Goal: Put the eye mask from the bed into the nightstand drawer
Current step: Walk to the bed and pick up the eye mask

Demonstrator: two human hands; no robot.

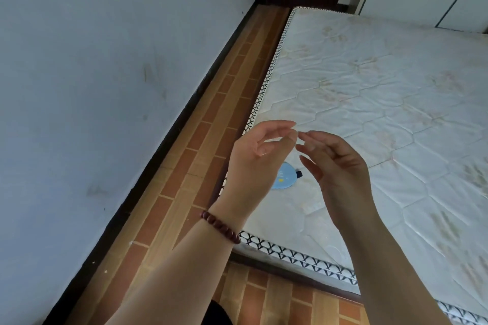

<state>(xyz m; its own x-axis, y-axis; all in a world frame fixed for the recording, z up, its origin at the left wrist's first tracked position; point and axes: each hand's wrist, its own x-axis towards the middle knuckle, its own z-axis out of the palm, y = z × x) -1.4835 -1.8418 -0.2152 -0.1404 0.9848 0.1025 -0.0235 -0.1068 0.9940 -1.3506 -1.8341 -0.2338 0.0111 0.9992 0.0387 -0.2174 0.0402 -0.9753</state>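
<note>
Head view: left hand (260, 155) and right hand (335, 163), both empty and loosely curled, partly hide what seems the eye mask (286, 177).

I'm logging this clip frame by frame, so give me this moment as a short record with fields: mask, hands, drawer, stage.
eye mask: light blue eye mask, flat on the mattress near its left edge, partly hidden behind the left hand
left hand: left hand raised, empty, fingers loosely curled
right hand: right hand raised, empty, fingertips near the left hand's
wrist: beaded bracelet on left wrist
nightstand drawer: not in view
stage: mask not yet picked up
</note>
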